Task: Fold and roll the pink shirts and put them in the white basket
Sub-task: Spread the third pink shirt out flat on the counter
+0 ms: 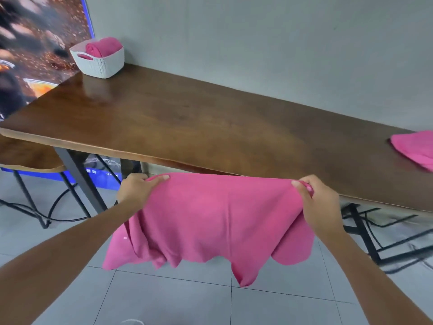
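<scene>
A person stands at the near edge of a long dark-brown wooden table [210, 118] and holds a loose pink fabric shirt [210, 221] stretched out in the air in front of that edge, above the grey tiled floor [164, 299]. The left hand [136, 191] grips the shirt's top left corner, fingers curled over the cloth. The right hand [316, 198] pinches the top right corner, with a fold of cloth bunched between thumb and fingers. The top hem runs nearly straight between the two hands, and the rest hangs down in uneven folds.

At the far left corner of the table stands a white woven plastic basket [103, 64], against the grey wall [257, 43]. A rolled pink shirt [104, 46] lies inside it, rising above the rim. At the right end of the table, well apart from the basket, another folded pink shirt [414, 146] lies flat on the wood, partly cut off by the frame's edge.
</scene>
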Demonstrator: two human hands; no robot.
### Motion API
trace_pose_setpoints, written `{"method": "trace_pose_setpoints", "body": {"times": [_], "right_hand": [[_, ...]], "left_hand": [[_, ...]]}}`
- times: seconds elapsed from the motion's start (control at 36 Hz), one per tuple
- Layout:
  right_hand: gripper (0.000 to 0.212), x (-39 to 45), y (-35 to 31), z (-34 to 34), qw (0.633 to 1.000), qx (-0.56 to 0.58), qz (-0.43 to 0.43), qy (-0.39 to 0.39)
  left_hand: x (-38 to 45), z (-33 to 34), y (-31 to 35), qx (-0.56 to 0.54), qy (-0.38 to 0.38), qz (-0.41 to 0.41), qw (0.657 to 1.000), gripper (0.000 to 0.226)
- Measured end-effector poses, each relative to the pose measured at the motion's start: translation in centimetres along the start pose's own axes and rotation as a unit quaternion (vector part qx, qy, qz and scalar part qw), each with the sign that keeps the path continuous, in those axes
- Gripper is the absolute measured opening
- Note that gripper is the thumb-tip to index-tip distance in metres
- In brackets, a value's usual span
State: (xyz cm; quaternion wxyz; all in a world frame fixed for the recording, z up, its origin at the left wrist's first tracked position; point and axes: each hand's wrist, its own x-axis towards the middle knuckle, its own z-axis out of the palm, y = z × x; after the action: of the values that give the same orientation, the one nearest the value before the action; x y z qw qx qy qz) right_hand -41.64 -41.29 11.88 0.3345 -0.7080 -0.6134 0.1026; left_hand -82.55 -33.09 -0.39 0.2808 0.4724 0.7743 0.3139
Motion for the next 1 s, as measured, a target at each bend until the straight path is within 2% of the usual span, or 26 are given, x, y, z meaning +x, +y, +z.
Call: {"method": "trace_pose_setpoints", "body": {"times": [0.17,0.25,0.33,0.47,0.61,0.72,0.81,0.89,1.0], "right_hand": [[0.025,0.9,3.8,-2.3,1.000,0.009,0.012,0.016],[0.027,1.6,5.3,-3.3,1.000,0.008,0.006,0.024],[0.025,2.4,6.4,-3.7,0.999,0.017,-0.011,0.035],[0.021,3.7,7.0,-3.1,0.998,0.028,-0.039,0.049],[0.019,5.1,7.2,-2.7,0.996,0.034,-0.063,0.050],[0.018,6.7,7.3,-2.4,0.995,0.040,-0.071,0.057],[0.017,8.1,7.4,-1.9,0.994,0.054,-0.062,0.070],[0.019,9.8,8.1,-1.4,0.994,0.056,-0.049,0.084],[0.020,12.1,9.3,-0.5,0.994,0.050,-0.021,0.095]], "left_hand": [[0.7,1.1,3.3,0.015,-0.001,0.069,0.998,0.059],[1.5,0.8,4.9,0.013,-0.017,0.120,0.993,0.046],[2.1,0.9,6.4,0.023,-0.019,0.135,0.990,0.032],[2.2,2.1,8.3,-0.013,0.043,0.060,0.997,0.013],[2.8,3.9,8.9,-0.060,0.116,-0.022,0.991,0.027],[3.2,5.6,10.5,-0.143,0.146,-0.088,0.975,0.023],[3.9,6.7,12.3,-0.239,0.173,-0.138,0.945,0.016],[5.1,7.5,13.7,-0.244,0.199,-0.144,0.938,0.023],[6.9,8.2,14.7,-0.166,0.207,-0.098,0.959,0.023]]}}
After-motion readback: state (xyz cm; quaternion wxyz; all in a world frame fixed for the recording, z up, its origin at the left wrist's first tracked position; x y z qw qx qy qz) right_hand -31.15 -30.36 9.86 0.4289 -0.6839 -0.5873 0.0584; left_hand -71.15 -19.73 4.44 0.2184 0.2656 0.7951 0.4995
